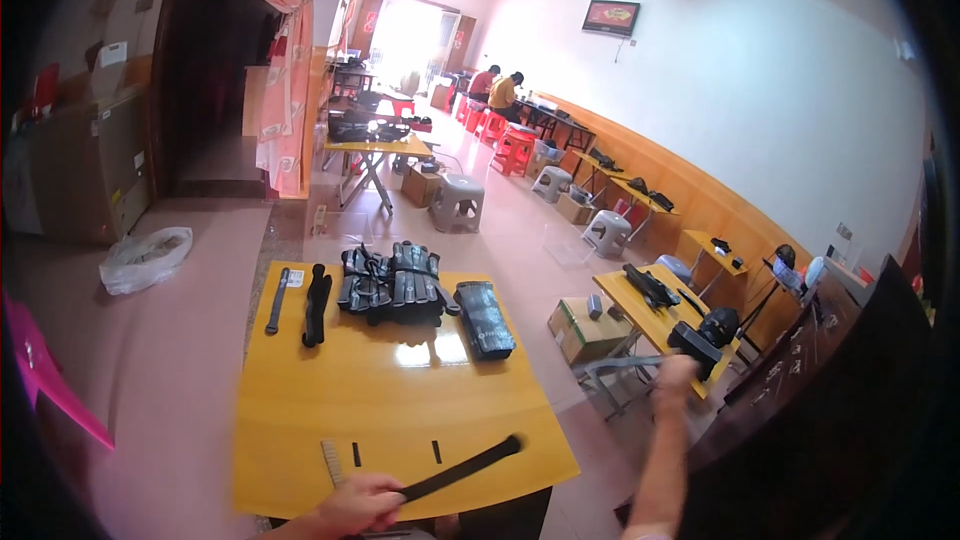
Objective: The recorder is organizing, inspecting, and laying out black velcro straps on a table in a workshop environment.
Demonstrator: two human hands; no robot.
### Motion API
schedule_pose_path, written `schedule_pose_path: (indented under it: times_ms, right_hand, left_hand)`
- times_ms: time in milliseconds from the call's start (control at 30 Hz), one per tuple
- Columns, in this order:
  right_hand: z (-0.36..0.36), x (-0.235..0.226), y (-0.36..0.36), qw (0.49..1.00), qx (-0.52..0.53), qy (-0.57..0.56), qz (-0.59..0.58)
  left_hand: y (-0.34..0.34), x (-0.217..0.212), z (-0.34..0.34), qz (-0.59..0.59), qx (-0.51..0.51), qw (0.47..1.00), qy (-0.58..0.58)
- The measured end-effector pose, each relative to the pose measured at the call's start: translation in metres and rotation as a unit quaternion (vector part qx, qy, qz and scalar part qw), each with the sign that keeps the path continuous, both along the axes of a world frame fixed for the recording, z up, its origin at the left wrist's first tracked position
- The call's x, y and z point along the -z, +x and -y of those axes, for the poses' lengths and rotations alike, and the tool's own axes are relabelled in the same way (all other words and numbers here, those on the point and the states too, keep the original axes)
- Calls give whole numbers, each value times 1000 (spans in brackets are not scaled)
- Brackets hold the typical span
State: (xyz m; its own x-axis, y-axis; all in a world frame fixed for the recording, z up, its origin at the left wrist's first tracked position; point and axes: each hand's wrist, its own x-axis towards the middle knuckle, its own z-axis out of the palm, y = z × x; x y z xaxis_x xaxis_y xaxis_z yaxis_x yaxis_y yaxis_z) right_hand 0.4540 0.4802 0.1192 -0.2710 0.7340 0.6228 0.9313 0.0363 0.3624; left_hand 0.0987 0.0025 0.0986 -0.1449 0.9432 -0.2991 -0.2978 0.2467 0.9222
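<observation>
My left hand [362, 504] is closed around one end of a black strap [465, 468], which slants up to the right above the near edge of the yellow table [400, 405]. Farther right, my right hand [678, 374] is stretched out and closed beside the black pouches [697, 345] on a second yellow table [632, 296]. Blur hides what its fingers hold. A pale grey band [622, 364] extends left of that hand; I cannot tell whether it is gripped. Two short black strips [356, 454] [436, 452] and a beige ruler-like strip [331, 461] lie near my left hand.
Bundled black-grey straps [395, 285], a dark folded pack [485, 320], and two loose straps [314, 308] [277, 302] lie across the table's far side. Beyond are a cardboard box [588, 330], grey stools [458, 202], and two seated people [503, 90]. A plastic bag [147, 260] lies left.
</observation>
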Motion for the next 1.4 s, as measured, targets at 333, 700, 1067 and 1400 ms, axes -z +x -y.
schedule_pose_path:
  times_ms: [333,700,1067,1400]
  right_hand:
    - [141,-162,-6,639,-278,-125,-707]
    - [243,-77,-208,541,-414,-380,-626]
    - [309,-15,-291,515,-614,-450,-394]
    - [289,-11,-285,389,-619,-573,-370]
  left_hand:
    - [-71,77,-7,-332,42,941,40]
    - [-60,58,0,-574,26,817,-40]
    - [-29,-13,-48,-457,-291,764,351]
    - [-29,-12,-58,-492,-297,747,336]
